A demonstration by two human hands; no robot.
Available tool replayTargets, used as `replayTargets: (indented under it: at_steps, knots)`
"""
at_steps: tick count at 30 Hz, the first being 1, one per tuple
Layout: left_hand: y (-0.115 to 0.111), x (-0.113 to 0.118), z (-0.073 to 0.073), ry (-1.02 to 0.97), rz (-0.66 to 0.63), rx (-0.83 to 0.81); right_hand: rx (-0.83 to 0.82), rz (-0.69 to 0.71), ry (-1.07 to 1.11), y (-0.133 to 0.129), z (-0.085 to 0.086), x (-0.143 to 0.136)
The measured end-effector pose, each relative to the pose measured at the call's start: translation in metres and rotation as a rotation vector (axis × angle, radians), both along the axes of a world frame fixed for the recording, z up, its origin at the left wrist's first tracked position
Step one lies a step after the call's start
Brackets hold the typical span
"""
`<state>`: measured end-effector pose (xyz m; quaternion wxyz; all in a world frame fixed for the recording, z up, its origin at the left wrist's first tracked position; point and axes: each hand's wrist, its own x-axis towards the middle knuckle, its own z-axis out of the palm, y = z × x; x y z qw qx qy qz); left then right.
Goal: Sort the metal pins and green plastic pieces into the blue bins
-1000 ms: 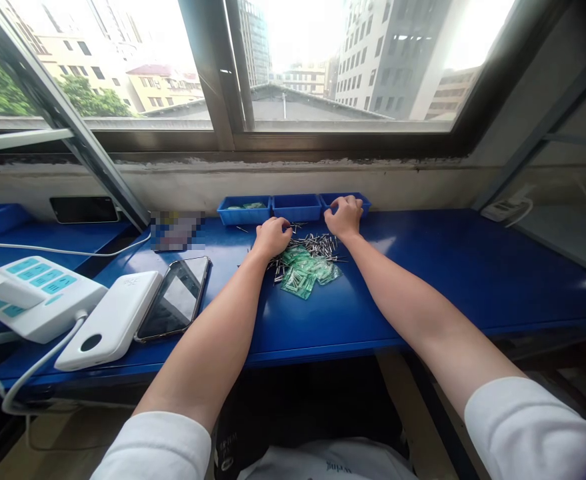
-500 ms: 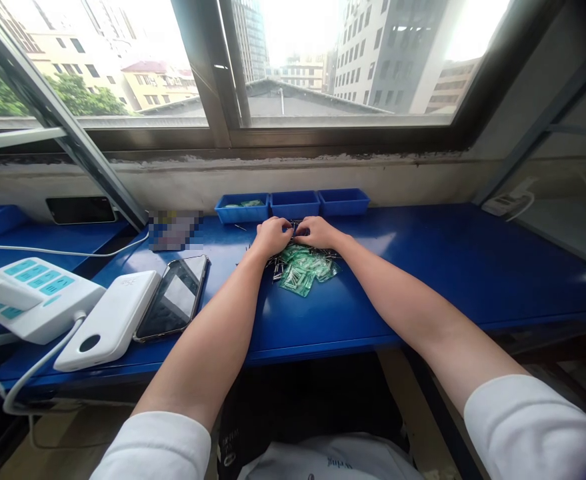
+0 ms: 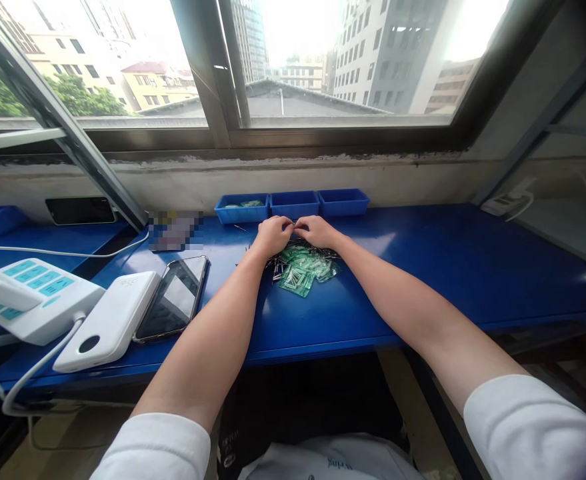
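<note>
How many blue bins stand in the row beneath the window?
3, side by side: the left bin, with greenish packets inside; the middle bin; the right bin. None looks hidden.

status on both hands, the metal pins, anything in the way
Left hand and right hand close together, hold unclear. Metal pins piled loose on table, partly hidden by hands and green packets. Three blue bins beyond.

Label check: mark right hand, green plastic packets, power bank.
right hand (image 3: 317, 232), head view, back of hand
green plastic packets (image 3: 305, 265), head view, pile's middle
power bank (image 3: 107, 320), head view, top face
</note>
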<state>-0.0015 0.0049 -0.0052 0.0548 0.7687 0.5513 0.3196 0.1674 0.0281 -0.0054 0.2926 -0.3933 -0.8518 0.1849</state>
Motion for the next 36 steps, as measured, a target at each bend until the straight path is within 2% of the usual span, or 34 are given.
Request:
replayTargets:
  at_steps: [6, 14, 19, 23, 30, 34, 36]
  knots:
    - [-0.007, 0.004, 0.007, -0.136, -0.084, 0.025, -0.01, -0.057, 0.14, -0.001, 0.003, -0.001]
    - [-0.003, 0.002, 0.005, -0.165, -0.003, 0.079, -0.07, -0.035, 0.343, 0.0, 0.007, -0.002]
    - [-0.004, 0.002, 0.006, -0.121, 0.046, 0.062, -0.063, -0.031, 0.386, 0.0, 0.006, -0.003]
    - [-0.001, 0.001, 0.005, -0.106, 0.092, 0.046, -0.107, 0.001, 0.532, -0.002, 0.009, -0.004]
    - [0.003, 0.0, 0.003, -0.112, 0.101, 0.043, -0.192, -0.031, 0.687, -0.006, 0.016, -0.003]
    - [0.002, 0.0, 0.003, -0.127, 0.105, 0.033, -0.178, -0.062, 0.66, -0.008, 0.018, -0.003]
    - [0.002, 0.0, 0.004, -0.124, 0.128, 0.037, -0.121, -0.095, 0.59, -0.007, 0.018, -0.002]
